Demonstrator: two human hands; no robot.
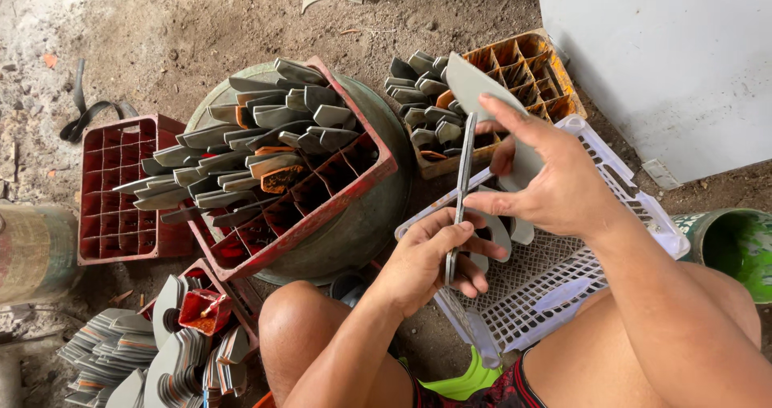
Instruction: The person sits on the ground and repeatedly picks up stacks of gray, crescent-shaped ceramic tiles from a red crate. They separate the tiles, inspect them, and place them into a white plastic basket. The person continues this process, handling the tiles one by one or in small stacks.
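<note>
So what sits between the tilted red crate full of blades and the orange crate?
In the head view, only the rim of the round green basin under the red crate shows there, then the orange crate; nothing else lies between.
</note>
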